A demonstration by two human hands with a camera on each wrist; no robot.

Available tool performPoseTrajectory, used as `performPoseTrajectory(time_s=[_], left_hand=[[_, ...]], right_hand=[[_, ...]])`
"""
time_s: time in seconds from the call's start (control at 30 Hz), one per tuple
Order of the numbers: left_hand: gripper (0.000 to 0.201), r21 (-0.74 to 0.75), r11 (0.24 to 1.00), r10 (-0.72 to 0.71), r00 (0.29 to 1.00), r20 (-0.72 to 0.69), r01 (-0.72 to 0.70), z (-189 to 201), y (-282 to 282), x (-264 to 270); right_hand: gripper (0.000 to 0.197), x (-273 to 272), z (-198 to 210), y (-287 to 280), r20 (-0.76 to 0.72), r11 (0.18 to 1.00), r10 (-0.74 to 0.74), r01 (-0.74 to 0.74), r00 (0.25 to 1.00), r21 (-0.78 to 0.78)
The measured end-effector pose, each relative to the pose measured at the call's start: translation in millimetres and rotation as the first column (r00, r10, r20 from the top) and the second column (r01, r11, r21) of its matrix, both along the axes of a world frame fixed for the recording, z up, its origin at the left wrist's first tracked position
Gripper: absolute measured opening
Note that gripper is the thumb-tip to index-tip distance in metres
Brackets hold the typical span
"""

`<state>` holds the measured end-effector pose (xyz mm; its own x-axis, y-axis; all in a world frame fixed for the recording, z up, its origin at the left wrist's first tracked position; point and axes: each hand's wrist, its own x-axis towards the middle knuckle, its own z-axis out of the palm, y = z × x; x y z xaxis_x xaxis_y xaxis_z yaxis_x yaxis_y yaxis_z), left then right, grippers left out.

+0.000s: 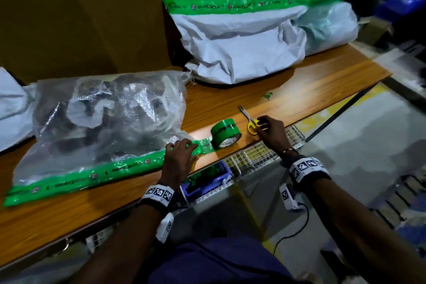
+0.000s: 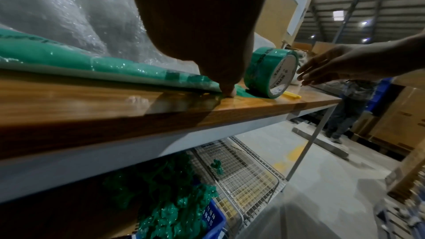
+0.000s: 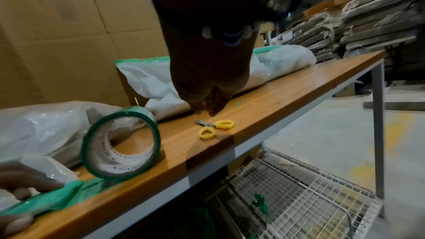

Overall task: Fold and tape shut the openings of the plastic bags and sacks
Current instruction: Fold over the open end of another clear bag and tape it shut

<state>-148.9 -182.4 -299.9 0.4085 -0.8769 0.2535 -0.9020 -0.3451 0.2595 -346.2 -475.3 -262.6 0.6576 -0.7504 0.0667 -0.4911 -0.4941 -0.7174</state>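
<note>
A clear plastic bag (image 1: 103, 117) (image 2: 69, 15) lies on the wooden table (image 1: 299, 90), its folded opening covered by a green tape strip (image 1: 92, 177). My left hand (image 1: 178, 154) (image 2: 207, 43) presses straight fingers on the strip's right end. The strip still runs to the green tape roll (image 1: 226, 134) (image 2: 271, 74) (image 3: 122, 143) standing on edge beside it. Yellow-handled scissors (image 1: 251, 125) (image 3: 214, 127) lie right of the roll. My right hand (image 1: 268, 129) (image 3: 207, 83) hovers just over them with loose fingers, holding nothing.
A white sack (image 1: 242, 48) with green tape along its top leans on cardboard boxes (image 1: 92, 18) at the back, another bag (image 1: 329, 27) beside it. Under the table's front edge are a wire shelf (image 3: 287, 197) and a blue bin (image 1: 205, 177) of green scraps.
</note>
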Motion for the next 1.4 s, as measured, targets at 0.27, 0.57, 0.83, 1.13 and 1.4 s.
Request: performPoseTrajectory(time_s=[0.27, 0.57, 0.83, 1.13, 1.4], left_hand=[[0.015, 0.111, 0.994, 0.0, 0.981, 0.196, -0.022, 11, -11, 2], [0.02, 0.184, 0.983, -0.056, 0.959, 0.277, 0.004, 33, -19, 2], [0.013, 0.081, 0.996, 0.002, 0.954, 0.299, -0.027, 21, -11, -4], [0.016, -0.014, 0.998, -0.064, 0.981, 0.183, 0.068, 10, 2, 9], [0.011, 0.006, 0.999, -0.033, 0.999, 0.025, 0.033, 15, 8, 16]], right_hand=[[0.048, 26, -40, -31, -0.23, 0.999, -0.035, 0.025, 0.973, -0.047], [0.045, 41, -7, -39, -0.237, 0.989, 0.094, -0.117, 0.967, -0.087], [0.064, 43, 62, -14, 0.114, 0.984, 0.157, -0.166, 0.981, 0.066], [0.026, 30, 106, 86, 0.269, 0.894, 0.204, -0.291, 0.941, 0.341], [0.053, -1, 74, 156, 0.214, 0.794, 0.222, -0.304, 0.951, 0.526]])
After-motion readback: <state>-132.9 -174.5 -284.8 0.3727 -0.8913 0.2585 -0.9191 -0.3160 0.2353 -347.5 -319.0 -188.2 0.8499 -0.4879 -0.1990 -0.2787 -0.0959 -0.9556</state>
